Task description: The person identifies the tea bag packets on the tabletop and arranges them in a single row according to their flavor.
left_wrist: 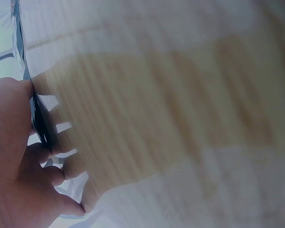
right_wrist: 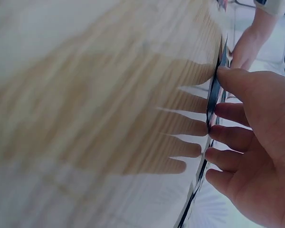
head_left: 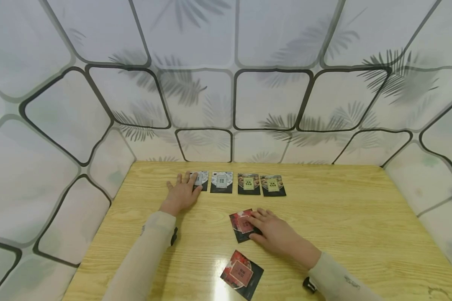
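My left hand (head_left: 181, 195) rests with spread fingers on the leftmost white-and-black sachet (head_left: 201, 182), covering its left side. In the left wrist view, the thumb and fingers touch that sachet's dark edge (left_wrist: 42, 126). A matching white-and-black sachet (head_left: 221, 182) lies just to its right. My right hand (head_left: 278, 234) lies over the right part of a tilted red-and-black sachet (head_left: 240, 228), fingertips on top and thumb at its lower right edge. In the right wrist view, extended fingers (right_wrist: 230, 137) touch the table beside that sachet's thin edge (right_wrist: 213, 97).
Two yellow-labelled black sachets, one (head_left: 248, 184) beside the other (head_left: 273, 186), continue the back row. Another red-and-black sachet (head_left: 242, 274) lies askew near the front of the wooden table (head_left: 342, 217). Patterned white walls (head_left: 271, 100) enclose the table's back and sides.
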Demonstrator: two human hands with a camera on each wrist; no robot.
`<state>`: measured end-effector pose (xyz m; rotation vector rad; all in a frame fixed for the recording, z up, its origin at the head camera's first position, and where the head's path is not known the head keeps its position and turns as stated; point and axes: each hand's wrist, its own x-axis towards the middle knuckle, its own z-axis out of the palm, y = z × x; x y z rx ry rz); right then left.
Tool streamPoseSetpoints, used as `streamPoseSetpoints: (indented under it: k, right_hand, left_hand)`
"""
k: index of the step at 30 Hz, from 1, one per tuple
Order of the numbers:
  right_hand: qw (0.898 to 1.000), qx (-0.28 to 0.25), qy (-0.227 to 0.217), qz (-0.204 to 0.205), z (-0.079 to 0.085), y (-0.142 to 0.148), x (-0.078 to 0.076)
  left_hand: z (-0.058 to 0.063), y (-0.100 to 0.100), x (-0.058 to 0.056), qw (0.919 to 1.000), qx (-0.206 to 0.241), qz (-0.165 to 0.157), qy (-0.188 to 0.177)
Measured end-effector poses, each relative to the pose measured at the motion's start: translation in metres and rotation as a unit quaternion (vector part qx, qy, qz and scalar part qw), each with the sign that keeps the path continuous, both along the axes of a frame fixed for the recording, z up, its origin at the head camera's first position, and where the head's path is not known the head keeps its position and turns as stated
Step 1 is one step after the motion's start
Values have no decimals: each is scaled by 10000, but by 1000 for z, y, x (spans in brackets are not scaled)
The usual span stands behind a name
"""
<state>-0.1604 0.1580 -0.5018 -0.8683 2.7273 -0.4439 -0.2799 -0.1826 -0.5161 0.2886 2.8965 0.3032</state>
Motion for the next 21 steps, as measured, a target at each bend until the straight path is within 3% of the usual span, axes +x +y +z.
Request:
streamPoseSetpoints:
  k: [21]
  right_hand:
    - [9980, 87, 223, -581, 1, 38, -4]
  left_hand:
    - [2, 0, 2, 10000, 60, 10, 25]
